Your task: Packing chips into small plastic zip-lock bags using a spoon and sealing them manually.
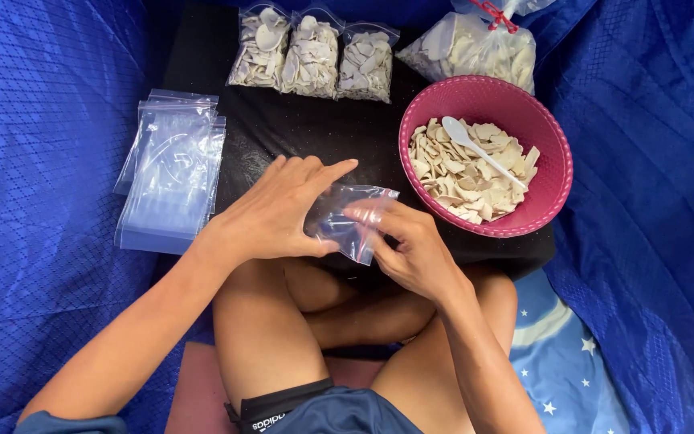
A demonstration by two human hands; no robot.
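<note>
head view looks down at a person sitting with legs crossed. both hands hold one small clear bag [353,221] over the lap, at the near edge of a black board [307,128]. the left hand [279,213] lies over the bag's left side, fingers long and mostly straight, thumb tucked under the plastic. the right hand [411,245] curls around the bag's right side, and its fingertips show through the plastic, so they seem to be inside the mouth of the bag. the bag looks empty and crinkled.

just right of the hands sits a pink bowl [552,173] on the black board. it is about half full of pale dried slices [463,173]. a white plastic spoon [475,149] lies on top of the slices, its scoop end toward the far left.

left of the hands is a stack of flat clear bags [170,173], partly on the board and partly on the blue cloth [42,161].

at the far edge of the board three filled small bags [313,56] lie side by side, packed with the same pale slices. a big clear sack of slices [475,48], tied with a red band, rests behind the bowl.
</note>
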